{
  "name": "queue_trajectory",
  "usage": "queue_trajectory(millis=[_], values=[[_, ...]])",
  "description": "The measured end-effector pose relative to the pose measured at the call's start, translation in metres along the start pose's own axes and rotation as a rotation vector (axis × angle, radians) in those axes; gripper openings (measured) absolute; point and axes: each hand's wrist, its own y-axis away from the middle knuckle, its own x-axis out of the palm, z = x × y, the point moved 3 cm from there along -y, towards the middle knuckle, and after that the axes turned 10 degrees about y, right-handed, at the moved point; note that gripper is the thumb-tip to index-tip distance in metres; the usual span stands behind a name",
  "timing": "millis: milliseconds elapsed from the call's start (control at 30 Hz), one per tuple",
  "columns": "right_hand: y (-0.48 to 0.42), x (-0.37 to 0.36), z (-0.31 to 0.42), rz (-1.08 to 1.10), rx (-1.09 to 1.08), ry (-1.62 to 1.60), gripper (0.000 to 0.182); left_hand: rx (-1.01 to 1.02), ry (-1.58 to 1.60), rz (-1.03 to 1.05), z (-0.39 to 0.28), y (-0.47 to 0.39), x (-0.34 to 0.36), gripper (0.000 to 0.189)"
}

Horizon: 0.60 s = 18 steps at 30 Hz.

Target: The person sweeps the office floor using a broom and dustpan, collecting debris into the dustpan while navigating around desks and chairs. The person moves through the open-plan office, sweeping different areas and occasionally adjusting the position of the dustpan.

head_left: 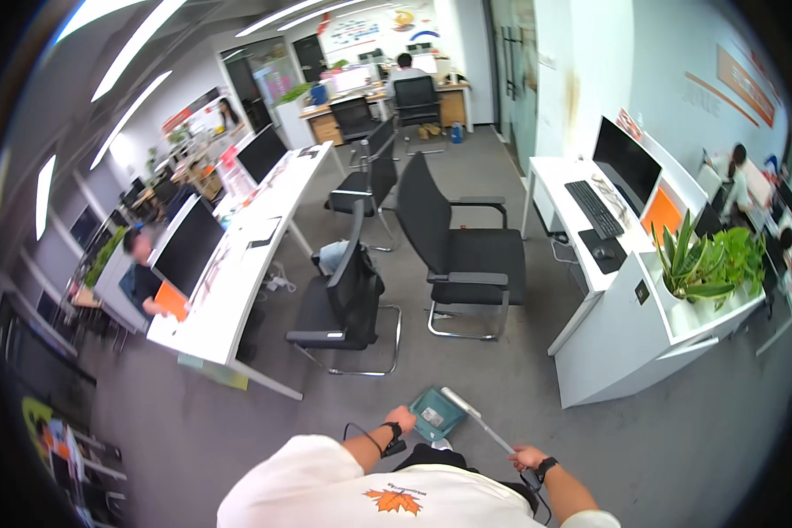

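Observation:
Near the bottom centre, my left hand point(401, 419) is closed at the left side of a green plastic dustpan point(435, 414); its handle is hidden by the fingers. To the right, my right hand point(528, 458) grips the pale stick handle of a long tool point(485, 429), which looks like a broom. The tool slants up and left, and its white end lies over the dustpan's upper right edge. Some small pale thing or a label shows inside the dustpan. Both wrists wear dark bands with cables. A shoe tip point(441, 445) shows just below the dustpan.
Ahead on the grey floor stand a black armchair point(478, 257) and a mesh-backed chair point(330, 310). A long white desk point(237, 290) with monitors runs along the left. A white desk point(571, 231) and a planter cabinet point(607, 356) are at right. A person point(142, 270) is behind the left desk.

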Motion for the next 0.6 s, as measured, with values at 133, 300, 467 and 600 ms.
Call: queue_trajectory(millis=[133,300,467,600], values=[[0.031,-0.012,-0.094,-0.033,-0.066,0.067,0.015,0.259,-0.121,-0.017,-0.032,0.039,0.021,0.036],[0.106,-0.001,-0.197,-0.097,0.03,-0.543,0.029,0.37,-0.238,0.068,-0.073,0.067,0.077,0.036],[0.144,0.003,-0.29,-0.412,-0.171,0.144,0.051,0.42,-0.365,0.246,-0.123,0.092,0.133,0.036],[0.162,-0.006,-0.356,-0.587,-0.207,-0.091,0.049,0.465,-0.184,0.289,-0.194,0.123,0.188,0.024]])
